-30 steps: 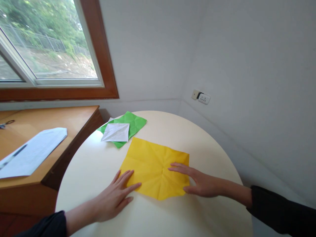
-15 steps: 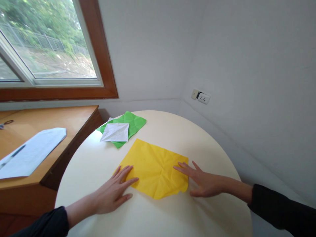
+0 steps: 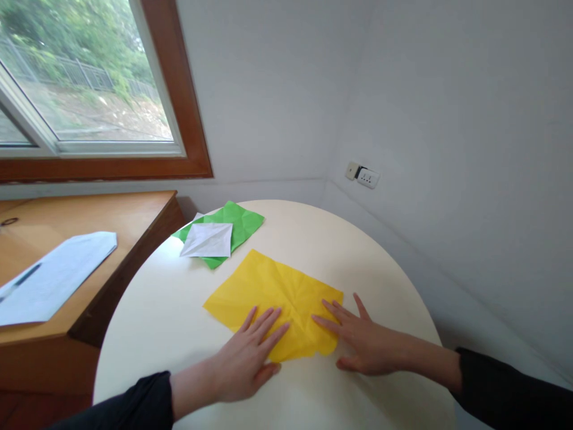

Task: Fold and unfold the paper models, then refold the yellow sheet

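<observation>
A creased sheet of yellow paper (image 3: 268, 286) lies spread on the round cream table (image 3: 152, 334). Its fold lines meet right of its middle, and its lower right edge looks uneven. On its near edge rest the fingers of my left hand (image 3: 246, 358), stretched and a little apart. My right hand (image 3: 362, 337) is open too, fingers spread over the sheet's right side, with the thumb just off the paper. Parts of the near and right edges are hidden under my hands.
Beyond the yellow sheet lie a creased green paper (image 3: 244, 224) and a smaller white paper (image 3: 209, 240) on top of it. At left, a wooden desk (image 3: 134, 209) holds white sheets (image 3: 71, 275) and a pen (image 3: 22, 279). A wall socket (image 3: 368, 178) is behind the table.
My left hand has slid right along the near edge of the yellow paper, uncovering its left corner. The sheet has turned slightly; my right hand has shifted a little nearer.
</observation>
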Tool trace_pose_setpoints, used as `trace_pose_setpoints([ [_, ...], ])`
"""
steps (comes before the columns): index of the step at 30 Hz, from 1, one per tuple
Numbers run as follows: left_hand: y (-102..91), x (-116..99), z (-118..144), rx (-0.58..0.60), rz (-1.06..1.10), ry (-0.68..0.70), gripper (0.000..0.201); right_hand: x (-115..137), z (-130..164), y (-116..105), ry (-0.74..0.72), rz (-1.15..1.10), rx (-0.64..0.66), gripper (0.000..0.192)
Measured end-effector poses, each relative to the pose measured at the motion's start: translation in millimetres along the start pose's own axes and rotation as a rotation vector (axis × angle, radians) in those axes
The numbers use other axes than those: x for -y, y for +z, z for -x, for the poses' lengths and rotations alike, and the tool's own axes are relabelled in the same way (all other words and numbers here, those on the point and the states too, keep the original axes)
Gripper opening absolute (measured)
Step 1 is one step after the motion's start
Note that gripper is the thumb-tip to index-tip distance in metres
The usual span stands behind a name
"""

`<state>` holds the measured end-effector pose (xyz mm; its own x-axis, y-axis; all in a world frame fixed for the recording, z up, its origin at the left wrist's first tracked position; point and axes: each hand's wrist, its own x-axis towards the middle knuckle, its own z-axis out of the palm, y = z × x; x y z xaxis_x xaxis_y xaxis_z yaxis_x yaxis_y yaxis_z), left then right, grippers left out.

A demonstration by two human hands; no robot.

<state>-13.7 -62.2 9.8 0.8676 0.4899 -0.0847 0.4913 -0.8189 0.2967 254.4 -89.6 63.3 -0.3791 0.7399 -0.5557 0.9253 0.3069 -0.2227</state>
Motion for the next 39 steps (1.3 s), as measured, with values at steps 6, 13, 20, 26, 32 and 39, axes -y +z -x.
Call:
trace_pose_setpoints([
  [6,5.3,7,1,0.021,-0.004,-0.026,0.059,0,4,2,-0.027,0.032,-0.117,0.074],
  [13,7.7,4,2,-0.024,-0.061,-0.052,0.060,3,3,13,0.000,0.136,-0.165,0.071],
  [20,17.1,-8,0,-0.066,-0.095,-0.141,0.066,4,-1,45,0.033,0.230,-0.317,0.060],
  [26,22.7,-9,1,-0.089,-0.126,-0.163,0.067,3,-3,61,0.062,0.271,-0.435,0.054],
  [32,25.3,-11,1,-0.095,-0.103,-0.188,0.060,14,-8,64,0.137,0.281,-0.491,0.051],
  [39,27.4,-24,7,-0.034,-0.076,-0.095,0.053,27,-13,59,0.208,0.281,-0.465,0.053],
])
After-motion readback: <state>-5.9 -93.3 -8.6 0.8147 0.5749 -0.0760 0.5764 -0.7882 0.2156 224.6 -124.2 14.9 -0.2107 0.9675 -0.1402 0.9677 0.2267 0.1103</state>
